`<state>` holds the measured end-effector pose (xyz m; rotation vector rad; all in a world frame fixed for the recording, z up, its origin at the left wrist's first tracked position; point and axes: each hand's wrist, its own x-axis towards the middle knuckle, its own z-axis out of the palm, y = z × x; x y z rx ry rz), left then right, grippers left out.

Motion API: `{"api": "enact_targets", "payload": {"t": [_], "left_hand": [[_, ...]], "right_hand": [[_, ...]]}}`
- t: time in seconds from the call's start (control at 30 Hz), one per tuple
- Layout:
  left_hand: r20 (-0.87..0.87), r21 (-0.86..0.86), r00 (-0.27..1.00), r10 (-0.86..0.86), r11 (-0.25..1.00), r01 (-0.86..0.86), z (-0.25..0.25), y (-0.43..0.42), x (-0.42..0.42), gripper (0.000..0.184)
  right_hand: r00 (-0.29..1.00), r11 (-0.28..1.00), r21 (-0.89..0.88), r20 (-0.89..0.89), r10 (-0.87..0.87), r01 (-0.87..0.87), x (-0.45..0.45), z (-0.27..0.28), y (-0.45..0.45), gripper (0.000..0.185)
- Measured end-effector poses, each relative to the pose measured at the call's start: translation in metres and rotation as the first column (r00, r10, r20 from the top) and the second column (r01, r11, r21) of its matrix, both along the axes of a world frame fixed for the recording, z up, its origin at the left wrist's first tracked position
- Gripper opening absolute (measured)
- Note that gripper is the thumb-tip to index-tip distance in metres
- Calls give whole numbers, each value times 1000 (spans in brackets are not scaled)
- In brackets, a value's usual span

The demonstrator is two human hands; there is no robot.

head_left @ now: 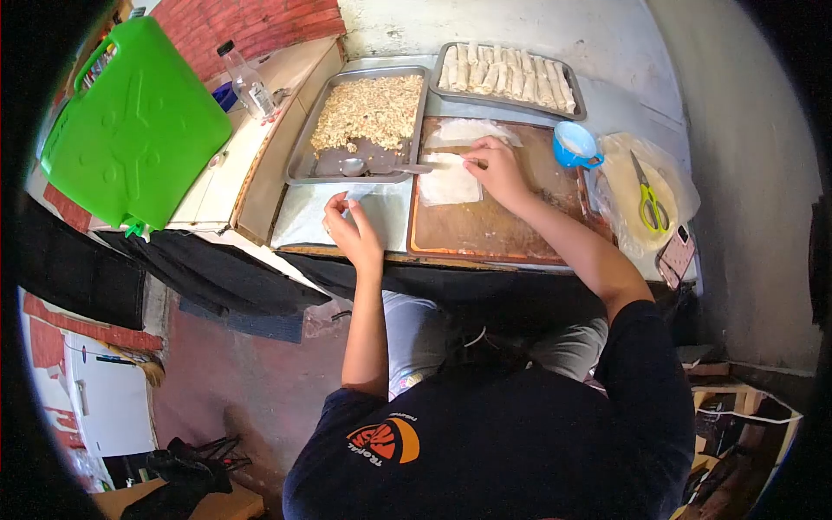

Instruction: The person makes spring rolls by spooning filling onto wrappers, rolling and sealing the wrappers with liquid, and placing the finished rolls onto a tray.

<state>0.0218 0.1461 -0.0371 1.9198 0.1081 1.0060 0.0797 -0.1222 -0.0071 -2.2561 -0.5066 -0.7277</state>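
Observation:
My right hand (498,172) is over the brown board (529,230), thumb and fingers pinched at the upper edge of a thin pale spring roll wrapper (451,186). Another thin pale wrapper (459,130) lies flat behind it. Just in front of the metal tray (299,169) of crumbly filling (368,108), my left hand (354,232) is raised with fingers curled together; whether anything is between the fingertips I cannot make out. A spoon (352,166) rests in that tray, and a second utensil's handle (413,169) reaches over its rim onto the board.
Behind the board stands a tray (582,111) of rolled wrappers (503,74). To the right are a blue cup (576,146), green-handled scissors (650,204) on a plastic bag of wrappers (628,173), and a phone (676,257). A green jerrycan (134,121) and clear bottle (247,82) stand left.

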Motion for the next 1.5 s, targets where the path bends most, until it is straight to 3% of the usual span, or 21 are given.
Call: {"api": "enact_targets", "payload": {"t": [0.13, 0.23, 0.33, 0.4, 0.47, 0.53, 0.6, 0.67, 0.77, 0.87, 0.97, 1.07, 1.1, 1.23, 1.33, 1.37, 1.47, 1.5], "left_hand": [[12, 22, 1000, -5, 1000, 5, -1, 0, 1, 25], [38, 26, 999, -11, 1000, 10, 2, -1, 1, 23], [86, 53, 995, -56, 997, 51, 7, -2, -5, 19], [114, 120, 987, -114, 988, 100, 13, -8, -12, 16], [50, 54, 958, -281, 959, 278, 22, -32, -27, 12], [-23, -14, 806, -592, 806, 592, 36, -61, -39, 15], [-163, 60, 700, -695, 701, 711, 51, -93, -51, 21], [-192, 254, 733, -653, 688, 680, 51, -115, -55, 29], [-286, 342, 816, -502, 742, 577, 42, -135, -61, 36], [-289, 424, 844, -452, 730, 536, 33, -143, -61, 32], [-323, 499, 844, -427, 681, 536, 36, -142, -64, 28], [-278, 540, 856, -436, 666, 515, 32, -142, -63, 31], [-349, 517, 838, -418, 661, 545, 34, -142, -64, 33], [-339, 552, 853, -397, 650, 522, 35, -142, -65, 36], [-296, 534, 855, -425, 669, 517, 33, -142, -66, 44], [-310, 507, 833, -458, 662, 552, 36, -140, -67, 61], [-151, 169, 730, -667, 710, 683, 40, -127, -69, 76], [-140, 121, 718, -682, 707, 696, 33, -117, -69, 81]], "right_hand": [[994, 997, -59, 107, -34, 41, 1, -2, 3, 9], [977, 966, 244, -169, 128, -84, -3, 13, 3, 9], [935, 812, 583, -275, 222, -22, -8, 31, -9, 11], [856, 770, 636, -367, 365, -55, -36, 54, -26, 9], [806, 751, 654, -395, 442, -91, -53, 65, -45, 11], [757, 781, 622, -483, 439, -56, -67, 66, -59, 14], [739, 780, 626, -524, 424, -3, -82, 63, -65, 15], [771, 831, 556, -515, 374, -32, -79, 33, -81, 17], [880, 926, 374, -426, 210, -40, -81, 13, -88, 23], [890, 992, 118, -455, 21, 36, -87, 29, -86, 27], [913, 999, -6, -406, -35, 36, -82, 39, -86, 30], [981, 1000, -20, -193, 7, -11, -62, 32, -87, 30], [987, 1000, -10, -159, 11, -12, -54, 34, -85, 28], [998, 998, -55, -53, 15, -18, 2, 35, -71, 25], [997, 990, -119, 5, -80, 80, 65, 9, -68, 27], [991, 982, -134, 28, -127, 130, 80, -1, -67, 28], [979, 979, -129, -110, -170, 156, 99, -22, -62, 29], [983, 987, -2, -87, -163, 163, 106, -30, -61, 24]]}}
